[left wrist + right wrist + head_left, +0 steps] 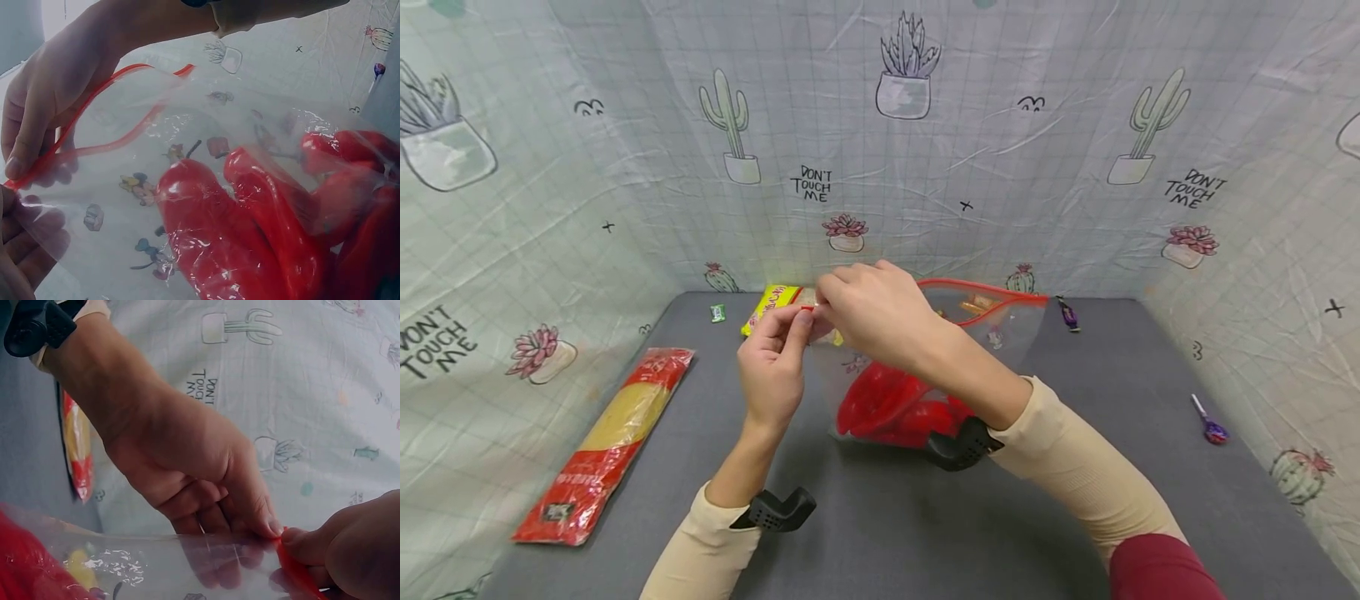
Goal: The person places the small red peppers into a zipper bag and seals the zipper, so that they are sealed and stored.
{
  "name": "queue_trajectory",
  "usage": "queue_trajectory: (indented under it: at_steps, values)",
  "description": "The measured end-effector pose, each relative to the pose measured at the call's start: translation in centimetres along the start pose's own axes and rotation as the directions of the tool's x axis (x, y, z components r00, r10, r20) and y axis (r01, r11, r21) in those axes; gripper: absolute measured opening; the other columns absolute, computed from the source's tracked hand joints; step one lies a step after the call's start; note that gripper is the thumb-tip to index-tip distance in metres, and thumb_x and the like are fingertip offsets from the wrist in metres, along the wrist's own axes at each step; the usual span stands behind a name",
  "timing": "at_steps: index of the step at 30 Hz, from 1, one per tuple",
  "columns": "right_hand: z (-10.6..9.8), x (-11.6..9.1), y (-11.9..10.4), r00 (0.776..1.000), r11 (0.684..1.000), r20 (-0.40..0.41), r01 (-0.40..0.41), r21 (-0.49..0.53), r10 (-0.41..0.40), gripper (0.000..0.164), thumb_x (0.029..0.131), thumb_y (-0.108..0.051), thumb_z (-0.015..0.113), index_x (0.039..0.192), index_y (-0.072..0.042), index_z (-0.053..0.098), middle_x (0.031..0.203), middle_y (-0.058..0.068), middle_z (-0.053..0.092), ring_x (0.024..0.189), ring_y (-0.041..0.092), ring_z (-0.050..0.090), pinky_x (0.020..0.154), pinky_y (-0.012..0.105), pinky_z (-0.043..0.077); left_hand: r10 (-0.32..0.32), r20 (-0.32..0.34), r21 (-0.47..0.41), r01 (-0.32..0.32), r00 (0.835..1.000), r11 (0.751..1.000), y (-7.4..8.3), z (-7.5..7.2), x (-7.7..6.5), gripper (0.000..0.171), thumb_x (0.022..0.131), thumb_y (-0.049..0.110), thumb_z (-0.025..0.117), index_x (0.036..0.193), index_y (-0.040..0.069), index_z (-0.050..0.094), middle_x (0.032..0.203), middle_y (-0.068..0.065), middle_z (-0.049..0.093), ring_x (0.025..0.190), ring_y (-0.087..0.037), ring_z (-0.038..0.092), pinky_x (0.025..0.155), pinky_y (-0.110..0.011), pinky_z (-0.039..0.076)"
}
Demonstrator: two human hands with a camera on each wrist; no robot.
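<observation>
A clear zip bag [1022, 333] with a red zip strip [119, 145] and small cartoon prints stands in the middle of the table. Inside it are several glossy red rounded things [200, 225], seen through the plastic. My left hand [772, 367] pinches the bag's left top corner between thumb and fingers. Right beside it, my right hand [880, 312] pinches the red strip at that same corner, its forearm crossing in front of the bag. Toward the right, the two sides of the strip stand apart, leaving the mouth gaping there.
A long red packet with yellow contents [625, 417] lies on the left. Behind the hands is a yellow packet [767, 307], with a small green wrapper [718, 313] to its left. A purple-wrapped candy [1068, 316] and a lollipop [1214, 432] lie on the right. Printed sheeting [970, 167] encloses the table.
</observation>
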State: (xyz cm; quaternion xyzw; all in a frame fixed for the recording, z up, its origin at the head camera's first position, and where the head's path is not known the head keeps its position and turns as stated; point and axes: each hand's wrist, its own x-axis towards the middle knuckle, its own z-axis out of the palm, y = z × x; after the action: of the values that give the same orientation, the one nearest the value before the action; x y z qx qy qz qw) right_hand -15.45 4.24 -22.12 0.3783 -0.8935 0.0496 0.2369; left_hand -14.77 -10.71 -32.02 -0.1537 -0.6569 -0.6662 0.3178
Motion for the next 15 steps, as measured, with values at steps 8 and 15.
queue_trajectory:
  at_steps: [8,15]
  values:
    - [-0.5,-1.1,0.7,1.000,1.000,-0.011,0.006,-0.021,-0.006,0.017,0.092,-0.031,0.059,0.084,-0.016,0.059,0.072,-0.006,0.055,0.067,0.010,0.052,0.056,0.024,0.038,0.050,0.007,-0.036,-0.050,0.999,0.998,0.2,0.4,-0.2,0.019,0.090,0.008,0.060,0.103,-0.005,0.062,0.090,-0.009,0.071,0.082,-0.017,0.071,0.079,-0.031,0.056]
    - [-1.1,-2.8,2.6,0.999,1.000,-0.033,-0.003,0.000,0.003,0.015,0.091,-0.029,0.061,0.085,-0.016,0.060,0.075,-0.006,0.057,0.070,0.010,0.053,0.059,0.024,0.043,0.031,-0.035,-0.102,-0.034,0.999,0.994,-0.1,0.2,0.2,0.018,0.090,0.009,0.062,0.099,-0.006,0.062,0.083,-0.007,0.072,0.078,-0.019,0.071,0.078,-0.033,0.057]
